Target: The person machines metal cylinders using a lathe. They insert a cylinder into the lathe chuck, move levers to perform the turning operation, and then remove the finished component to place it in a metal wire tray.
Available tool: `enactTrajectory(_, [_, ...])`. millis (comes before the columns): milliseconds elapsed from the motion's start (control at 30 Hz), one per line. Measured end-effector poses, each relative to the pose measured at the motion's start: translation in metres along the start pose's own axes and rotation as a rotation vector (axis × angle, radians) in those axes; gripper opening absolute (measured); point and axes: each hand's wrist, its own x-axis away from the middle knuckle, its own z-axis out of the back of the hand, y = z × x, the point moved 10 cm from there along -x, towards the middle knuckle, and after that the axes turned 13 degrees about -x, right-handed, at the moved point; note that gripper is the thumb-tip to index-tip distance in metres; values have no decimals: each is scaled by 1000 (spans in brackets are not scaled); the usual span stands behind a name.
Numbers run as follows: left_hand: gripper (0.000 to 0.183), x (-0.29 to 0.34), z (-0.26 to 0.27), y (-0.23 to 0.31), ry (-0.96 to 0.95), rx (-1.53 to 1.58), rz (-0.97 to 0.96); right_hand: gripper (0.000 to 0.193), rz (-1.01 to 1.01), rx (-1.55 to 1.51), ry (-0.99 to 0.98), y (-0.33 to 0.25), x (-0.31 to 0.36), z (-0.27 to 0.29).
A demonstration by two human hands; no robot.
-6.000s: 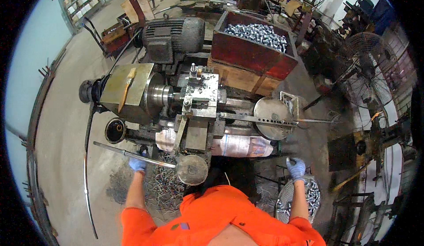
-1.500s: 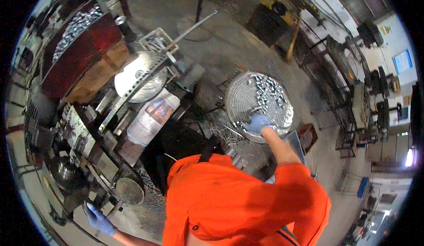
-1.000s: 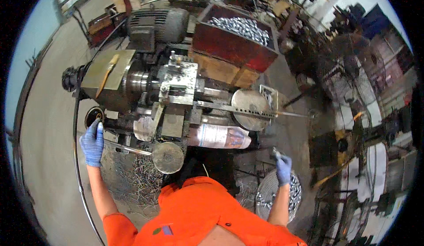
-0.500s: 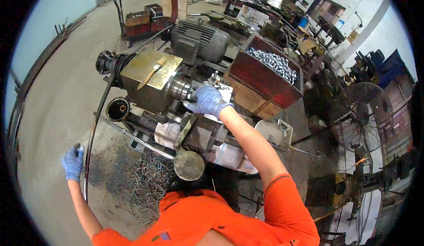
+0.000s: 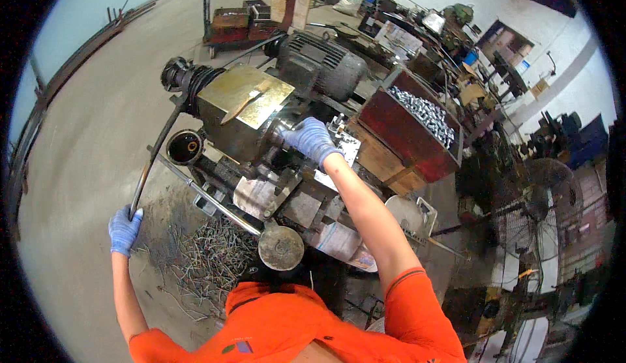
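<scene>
My left hand (image 5: 125, 230), in a blue knit glove, is closed round the lower end of a long dark lever (image 5: 149, 167). The lever runs up to the left end of a small lathe (image 5: 229, 125). At the spindle chuck (image 5: 282, 130), my gloved right hand (image 5: 312, 140) has its fingers up against the chuck's front. Those fingertips are partly hidden, and whether a workpiece is between them does not show. A brush-like tool (image 5: 245, 105) lies on the brass-coloured top plate (image 5: 261, 88) of the headstock.
A dark red bin (image 5: 407, 128) of small metal parts stands on wood right of the lathe. Behind is a motor (image 5: 323, 63). Metal scraps (image 5: 208, 258) cover the floor near a round stool-like disc (image 5: 281, 247). A large fan (image 5: 535, 200) stands at right.
My left hand has gone from beside the lever to gripping its end. My right hand stays at the chuck, its fingers closer in. The whole view has shifted slightly.
</scene>
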Motion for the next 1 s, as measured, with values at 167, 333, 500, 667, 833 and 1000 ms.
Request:
enactTrajectory(167, [34,-12,-12,0,-46,-166,15,50,121,29,109,-11,18,-7])
enactTrajectory(333, [13,-64,-20,-46,163,-393,-130,46,153,-45,130,-6,21,-4])
enactTrajectory(500, [5,-159,-47,-120,276,-574,-211,38,81,-81,134,9,9,-13])
enactTrajectory(667, [12,-153,-19,-92,177,-553,52,38,60,18,86,-8,23,3])
enactTrajectory(833, [29,-115,11,-40,516,305,-106,30,269,59,275,-30,73,46])
enactTrajectory(1000, [35,-86,-183,55,-175,292,-49,29,326,-16,477,1,153,116])
